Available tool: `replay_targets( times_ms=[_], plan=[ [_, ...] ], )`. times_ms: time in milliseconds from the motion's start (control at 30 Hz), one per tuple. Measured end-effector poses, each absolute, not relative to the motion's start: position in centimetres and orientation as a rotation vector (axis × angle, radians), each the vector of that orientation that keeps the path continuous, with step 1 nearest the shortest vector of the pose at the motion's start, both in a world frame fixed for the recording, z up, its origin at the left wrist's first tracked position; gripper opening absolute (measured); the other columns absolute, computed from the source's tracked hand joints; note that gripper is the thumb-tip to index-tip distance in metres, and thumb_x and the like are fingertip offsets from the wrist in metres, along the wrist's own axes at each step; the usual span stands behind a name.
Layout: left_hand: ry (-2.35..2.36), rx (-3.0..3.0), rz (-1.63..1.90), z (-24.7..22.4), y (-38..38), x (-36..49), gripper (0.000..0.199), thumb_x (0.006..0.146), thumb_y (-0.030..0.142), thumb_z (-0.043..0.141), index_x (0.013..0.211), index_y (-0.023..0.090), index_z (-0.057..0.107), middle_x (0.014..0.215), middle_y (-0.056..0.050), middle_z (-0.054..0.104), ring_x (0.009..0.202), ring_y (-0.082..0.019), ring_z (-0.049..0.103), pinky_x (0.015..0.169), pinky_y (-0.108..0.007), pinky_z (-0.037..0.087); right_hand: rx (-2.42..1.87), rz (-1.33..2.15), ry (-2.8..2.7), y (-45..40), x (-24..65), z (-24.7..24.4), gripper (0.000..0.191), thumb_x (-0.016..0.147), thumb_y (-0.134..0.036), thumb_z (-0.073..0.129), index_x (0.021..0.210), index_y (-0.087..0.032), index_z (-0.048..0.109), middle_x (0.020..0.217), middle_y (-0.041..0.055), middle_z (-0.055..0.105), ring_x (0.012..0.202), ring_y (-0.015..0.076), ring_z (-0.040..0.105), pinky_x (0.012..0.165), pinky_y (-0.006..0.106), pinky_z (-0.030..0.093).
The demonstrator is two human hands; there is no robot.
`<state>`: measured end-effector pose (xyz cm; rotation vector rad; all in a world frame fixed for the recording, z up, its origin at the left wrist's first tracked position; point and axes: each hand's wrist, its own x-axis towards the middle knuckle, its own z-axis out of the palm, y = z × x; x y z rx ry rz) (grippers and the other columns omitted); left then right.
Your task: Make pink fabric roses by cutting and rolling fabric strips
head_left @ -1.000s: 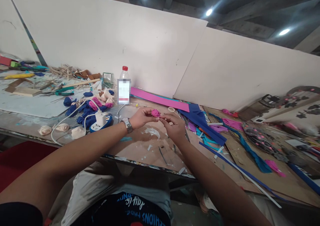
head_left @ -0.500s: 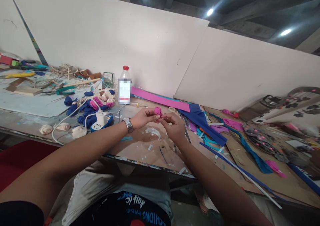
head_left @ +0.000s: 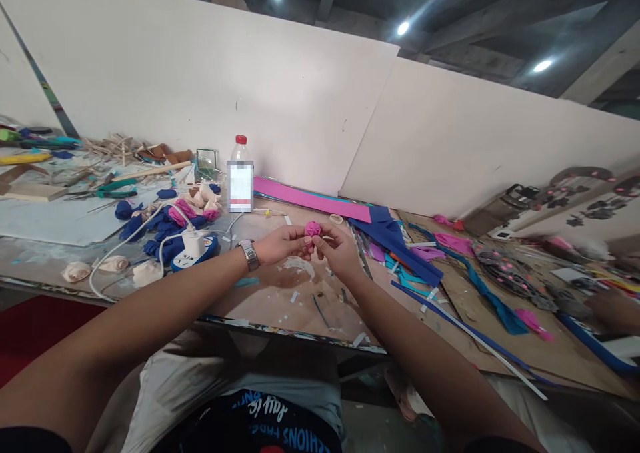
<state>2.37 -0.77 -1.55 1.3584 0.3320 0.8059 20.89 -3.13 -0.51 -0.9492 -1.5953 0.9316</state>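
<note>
A small pink paper rose [head_left: 313,229] is pinched between both hands above the middle of the table. My left hand [head_left: 283,244], with a metal watch at its wrist, closes its fingertips on the rose's left side and base. From the other side my right hand [head_left: 341,249] grips the same flower, thumb low at its base. The far fingers are partly hidden behind it. Beyond the hands lie a long pink paper strip [head_left: 315,199] and a roll of tape [head_left: 337,219].
A red-capped bottle [head_left: 241,179] stands near the white panel. To the left are blue, pink and cream paper flowers [head_left: 170,223] and a power strip [head_left: 187,258] with white cable. Blue strips [head_left: 400,246] lie right. Another person's hand [head_left: 613,309] shows at the far right.
The view has turned slightly right. Both hands stay on the pink rose, with the right fingers now closer around it. Another person's hand has come into view at the right edge.
</note>
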Motion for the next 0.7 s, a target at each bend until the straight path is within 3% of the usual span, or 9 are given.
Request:
replay_targets(
  times_ms=[267, 467, 700],
  plan=[
    [0.322, 1.378, 0.717, -1.77, -0.60, 2.25, 0.045, 0.081, 0.057, 0.076, 0.083, 0.014, 0.065, 0.073, 0.000, 0.057, 0.069, -0.011, 0.054, 0.071, -0.027, 0.045, -0.892, 1.199, -1.544, -3.23, 20.90, -0.32, 0.043, 0.072, -0.050, 0.084, 0.099, -0.020, 0.068, 0.067, -0.0045, 0.059, 0.048, 0.0083, 0.044, 0.045, 0.022, 0.034],
    [0.354, 1.397, 0.711, -1.44, -0.86, 2.28, 0.049, 0.080, 0.061, 0.075, 0.081, 0.014, 0.063, 0.070, 0.001, 0.054, 0.066, -0.011, 0.051, 0.070, -0.028, 0.045, -0.886, 1.178, -1.549, -2.76, 21.25, -0.81, 0.035, 0.076, -0.047, 0.083, 0.088, -0.019, 0.065, 0.066, -0.0049, 0.057, 0.049, 0.0075, 0.044, 0.047, 0.022, 0.033],
    [0.393, 1.352, 0.791, -1.25, -0.67, 2.17, 0.051, 0.078, 0.062, 0.076, 0.084, 0.013, 0.065, 0.072, 0.000, 0.055, 0.068, -0.010, 0.051, 0.069, -0.026, 0.044, -0.877, 1.146, -1.506, -2.39, 21.23, -1.03, 0.052, 0.076, -0.043, 0.082, 0.121, -0.023, 0.063, 0.085, -0.0032, 0.061, 0.052, 0.0071, 0.047, 0.046, 0.023, 0.038]
  ],
)
